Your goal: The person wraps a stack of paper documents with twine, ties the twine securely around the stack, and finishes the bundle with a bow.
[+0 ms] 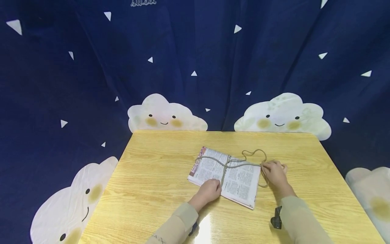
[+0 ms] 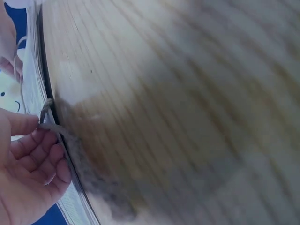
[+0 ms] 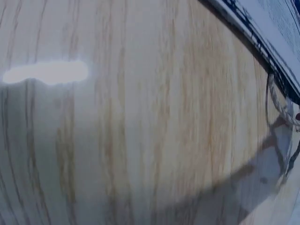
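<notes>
A folded stack of newspapers (image 1: 240, 186) lies at an angle on the table, with a grey-brown cord (image 1: 225, 165) running both ways across its top and crossing near the middle. At the near edge my left hand (image 1: 209, 190) pinches the cord between thumb and index finger, as the left wrist view shows with the cord (image 2: 61, 130) at the fingertips. Beyond the right edge, my right hand (image 1: 275, 172) holds the cord between its fingertips. A loose loop of cord lies behind that hand. The right wrist view shows the cord (image 3: 277, 103) by the stack's edge, the hand mostly out of frame.
The stack rests on a light wooden table (image 1: 152, 176). Behind and beside it hangs a dark blue curtain (image 1: 182, 44) with white triangles and smiling clouds. A small black device (image 1: 276, 218) sits at the right wrist.
</notes>
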`<act>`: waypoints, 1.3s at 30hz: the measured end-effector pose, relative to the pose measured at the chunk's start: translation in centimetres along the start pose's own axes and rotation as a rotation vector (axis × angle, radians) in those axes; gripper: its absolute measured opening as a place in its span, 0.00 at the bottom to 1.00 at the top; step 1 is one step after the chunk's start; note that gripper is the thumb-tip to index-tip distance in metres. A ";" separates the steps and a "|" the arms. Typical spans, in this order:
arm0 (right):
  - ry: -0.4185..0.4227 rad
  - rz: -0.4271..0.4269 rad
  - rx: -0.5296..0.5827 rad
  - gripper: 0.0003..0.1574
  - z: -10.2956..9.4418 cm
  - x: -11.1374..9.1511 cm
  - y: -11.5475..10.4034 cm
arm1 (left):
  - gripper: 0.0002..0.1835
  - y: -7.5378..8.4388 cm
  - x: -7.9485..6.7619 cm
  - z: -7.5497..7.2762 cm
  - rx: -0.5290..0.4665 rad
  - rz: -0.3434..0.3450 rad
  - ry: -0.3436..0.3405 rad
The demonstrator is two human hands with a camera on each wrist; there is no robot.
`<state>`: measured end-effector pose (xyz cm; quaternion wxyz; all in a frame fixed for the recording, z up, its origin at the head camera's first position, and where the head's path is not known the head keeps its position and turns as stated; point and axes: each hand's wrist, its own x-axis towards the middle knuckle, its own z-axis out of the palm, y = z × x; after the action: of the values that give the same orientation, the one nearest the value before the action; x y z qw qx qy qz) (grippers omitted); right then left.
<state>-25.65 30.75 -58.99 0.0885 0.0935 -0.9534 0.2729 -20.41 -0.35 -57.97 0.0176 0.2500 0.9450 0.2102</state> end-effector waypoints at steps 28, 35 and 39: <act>-0.107 0.094 0.188 0.03 1.4 -2.1 -3.4 | 0.08 -3.2 0.9 -1.0 0.159 -0.114 0.175; -0.058 0.196 0.152 0.05 2.8 -3.7 -6.8 | 0.05 -5.8 1.8 -1.8 0.160 -0.141 0.222; -0.070 0.231 0.153 0.05 3.6 -4.4 -8.8 | 0.04 -7.0 2.2 -2.0 0.101 -0.168 0.268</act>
<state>-19.85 22.02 -58.56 0.0160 -0.0008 -0.9368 0.3496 -25.87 -5.61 -58.79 -0.1036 0.1404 0.9658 0.1916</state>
